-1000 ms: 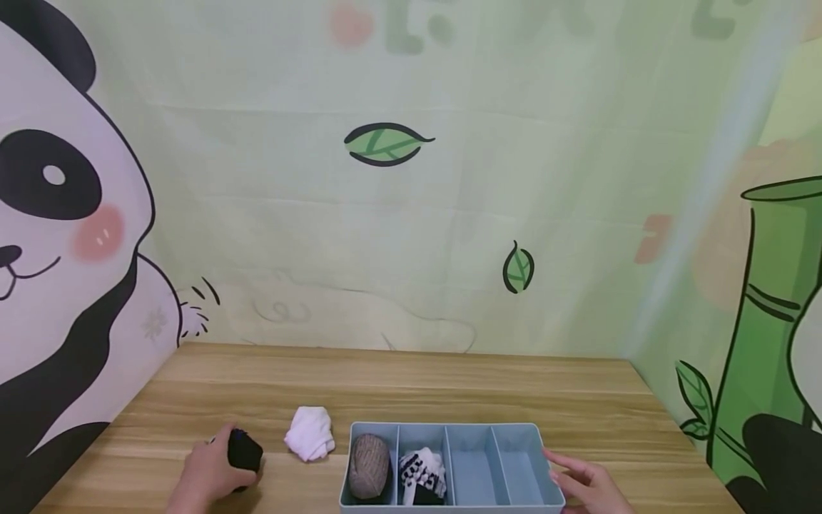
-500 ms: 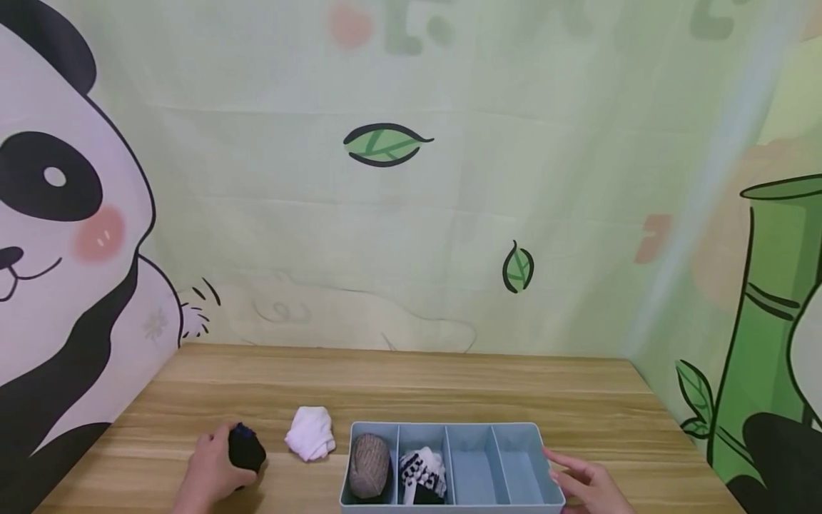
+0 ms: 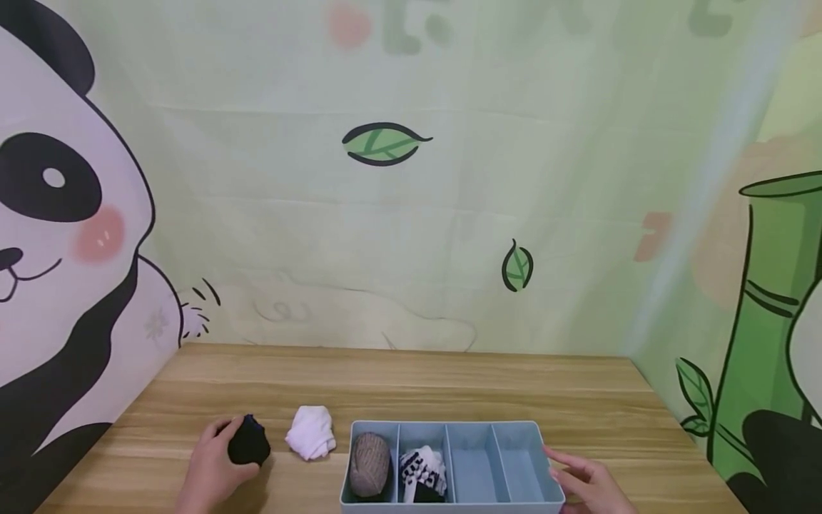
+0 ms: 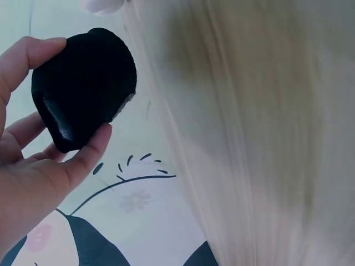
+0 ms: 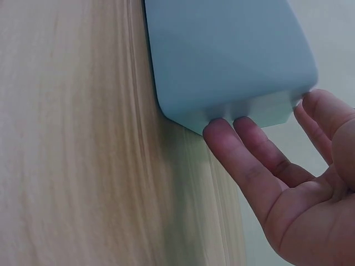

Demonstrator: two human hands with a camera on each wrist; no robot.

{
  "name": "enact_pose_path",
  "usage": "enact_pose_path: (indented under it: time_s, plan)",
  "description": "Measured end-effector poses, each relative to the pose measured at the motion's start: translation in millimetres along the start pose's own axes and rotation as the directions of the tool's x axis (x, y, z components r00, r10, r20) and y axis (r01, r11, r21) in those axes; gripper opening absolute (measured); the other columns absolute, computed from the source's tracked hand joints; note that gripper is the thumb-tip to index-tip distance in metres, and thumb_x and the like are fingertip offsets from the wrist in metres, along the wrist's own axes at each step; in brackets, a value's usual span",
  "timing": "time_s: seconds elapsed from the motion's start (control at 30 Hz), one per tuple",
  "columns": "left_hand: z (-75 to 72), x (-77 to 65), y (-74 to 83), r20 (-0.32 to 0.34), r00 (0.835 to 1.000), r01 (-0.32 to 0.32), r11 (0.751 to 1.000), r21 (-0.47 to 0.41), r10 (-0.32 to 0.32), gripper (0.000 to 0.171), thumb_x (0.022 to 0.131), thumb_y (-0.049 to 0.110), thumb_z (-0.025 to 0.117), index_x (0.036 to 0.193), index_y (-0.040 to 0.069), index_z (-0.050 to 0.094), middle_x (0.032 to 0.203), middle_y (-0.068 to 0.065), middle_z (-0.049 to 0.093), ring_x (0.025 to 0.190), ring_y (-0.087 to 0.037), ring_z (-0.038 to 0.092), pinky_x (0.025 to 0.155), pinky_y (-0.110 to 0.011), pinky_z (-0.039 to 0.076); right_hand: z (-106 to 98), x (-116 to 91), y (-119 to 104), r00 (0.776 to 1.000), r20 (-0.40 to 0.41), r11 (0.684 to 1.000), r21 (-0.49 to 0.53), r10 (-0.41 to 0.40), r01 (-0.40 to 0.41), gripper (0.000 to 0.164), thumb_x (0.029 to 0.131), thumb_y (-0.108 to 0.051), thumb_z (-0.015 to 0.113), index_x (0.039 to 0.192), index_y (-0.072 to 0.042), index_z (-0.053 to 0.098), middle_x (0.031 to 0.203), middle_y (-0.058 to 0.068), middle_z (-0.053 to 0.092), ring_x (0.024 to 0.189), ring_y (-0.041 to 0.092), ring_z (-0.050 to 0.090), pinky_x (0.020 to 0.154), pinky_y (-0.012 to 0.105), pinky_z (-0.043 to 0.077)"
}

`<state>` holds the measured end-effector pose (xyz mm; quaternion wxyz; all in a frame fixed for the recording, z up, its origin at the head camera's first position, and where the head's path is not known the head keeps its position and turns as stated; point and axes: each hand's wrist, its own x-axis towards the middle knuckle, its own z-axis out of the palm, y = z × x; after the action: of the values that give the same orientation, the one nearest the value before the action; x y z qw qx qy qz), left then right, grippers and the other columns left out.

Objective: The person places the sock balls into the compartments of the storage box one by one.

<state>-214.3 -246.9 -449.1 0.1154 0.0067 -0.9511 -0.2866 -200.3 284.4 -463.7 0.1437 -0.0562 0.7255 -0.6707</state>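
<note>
My left hand (image 3: 215, 460) grips a black rolled-up sock (image 3: 250, 441) between thumb and fingers at the left of the table. In the left wrist view the black sock (image 4: 83, 88) appears as a compact bundle, its ends tucked in. Just right of it lies a white rolled-up sock (image 3: 311, 432). A light blue divided box (image 3: 449, 509) stands at the front centre. Its leftmost compartment holds a grey-brown rolled sock (image 3: 369, 465), and the second a black-and-white patterned one (image 3: 423, 472). My right hand (image 5: 305, 194) touches the box's right end with extended fingertips, the thumb near its rim.
The two right compartments (image 3: 475, 464) of the box have bare floors. Wood-grain tabletop (image 3: 411, 385) runs back to a green wall cloth (image 3: 270, 214) printed with a panda and bamboo.
My left hand has lifted the black sock slightly and shifted it a little right and away from me. The right hand stays at the box's end.
</note>
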Motion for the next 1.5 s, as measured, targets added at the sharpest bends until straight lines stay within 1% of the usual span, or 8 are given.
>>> enact_pose_path:
  time_s: [0.1,0.27,0.33,0.7,0.93,1.17,1.43,1.5]
  plan:
    - [-0.9,0.0,3.4,0.005,1.000,-0.004,1.000,-0.013,0.005,0.076,0.060,0.011,0.076,0.123,-0.015,0.042,0.119,-0.035,0.037,0.103,-0.050,0.041,0.082,-0.058,0.036,-0.2,0.9,-0.2,1.000,-0.009,1.000,-0.016,0.018,-0.018,0.041,0.087,-0.021,0.059,0.126,-0.009,0.051,0.099,0.018,0.061,0.082,0.025,0.060,0.065,0.044,0.049]
    - [-2.2,-2.2,8.4,0.005,1.000,-0.016,0.999,-0.030,0.016,0.077,0.063,0.014,0.077,0.125,-0.012,0.041,0.122,-0.034,0.036,0.105,-0.051,0.040,0.083,-0.058,0.035,0.4,1.0,-0.4,1.000,-0.013,0.999,-0.032,0.018,-0.019,0.043,0.087,-0.021,0.059,0.127,-0.008,0.049,0.096,0.018,0.062,0.080,0.024,0.060,0.064,0.044,0.050]
    - [-3.3,-3.1,11.6,0.003,1.000,-0.017,0.999,-0.037,0.017,0.077,0.064,0.017,0.077,0.126,-0.011,0.042,0.123,-0.034,0.036,0.106,-0.051,0.040,0.082,-0.058,0.035,0.2,0.9,-0.4,1.000,-0.011,1.000,-0.022,0.022,-0.022,0.035,0.087,-0.022,0.059,0.122,-0.019,0.057,0.097,0.017,0.062,0.081,0.024,0.060,0.065,0.044,0.050]
    - [-6.6,-7.7,45.3,-0.126,0.987,-0.104,0.994,-0.023,0.100,0.072,0.063,0.017,0.078,0.123,-0.008,0.048,0.121,-0.031,0.043,0.105,-0.048,0.044,0.081,-0.052,0.039,-0.2,-0.1,-1.6,1.000,0.005,1.000,-0.007,0.026,-0.026,0.049,0.089,-0.018,0.056,0.127,0.005,0.036,0.099,0.019,0.061,0.082,0.026,0.060,0.065,0.045,0.049]
    - [-4.3,-6.9,64.8,-0.227,0.957,-0.191,0.981,-0.033,0.179,0.070,0.060,0.014,0.080,0.120,-0.008,0.051,0.118,-0.029,0.047,0.098,-0.046,0.050,0.077,-0.051,0.042,1.3,-0.8,-3.1,1.000,0.002,1.000,0.012,0.026,-0.026,0.031,0.088,-0.020,0.058,0.118,-0.024,0.059,0.100,0.018,0.061,0.082,0.026,0.061,0.066,0.045,0.049]
    - [0.9,-4.2,81.5,-0.231,0.952,-0.223,0.973,-0.064,0.203,0.069,0.062,0.014,0.079,0.121,-0.007,0.051,0.120,-0.027,0.046,0.098,-0.045,0.051,0.075,-0.051,0.043,-0.1,-1.3,-2.3,1.000,0.005,1.000,0.008,0.021,-0.021,0.045,0.088,-0.019,0.057,0.127,0.000,0.044,0.097,0.018,0.062,0.081,0.025,0.061,0.065,0.045,0.049]
    - [5.3,-1.3,100.0,-0.214,0.945,-0.273,0.957,-0.098,0.248,0.068,0.063,0.014,0.078,0.122,-0.005,0.051,0.122,-0.026,0.046,0.102,-0.043,0.050,0.077,-0.049,0.043,-0.2,-0.9,-0.8,1.000,0.012,1.000,0.018,0.010,-0.010,0.031,0.089,-0.018,0.057,0.119,-0.023,0.059,0.097,0.018,0.062,0.081,0.025,0.061,0.065,0.045,0.049]
    - [6.5,-1.4,103.6,-0.204,0.947,-0.273,0.956,-0.105,0.247,0.068,0.063,0.015,0.078,0.122,-0.004,0.052,0.121,-0.024,0.047,0.102,-0.042,0.050,0.077,-0.048,0.044,0.2,-1.1,-0.6,1.000,0.012,1.000,0.011,0.003,-0.003,0.037,0.088,-0.019,0.057,0.125,-0.012,0.053,0.097,0.018,0.062,0.081,0.026,0.061,0.065,0.045,0.049]
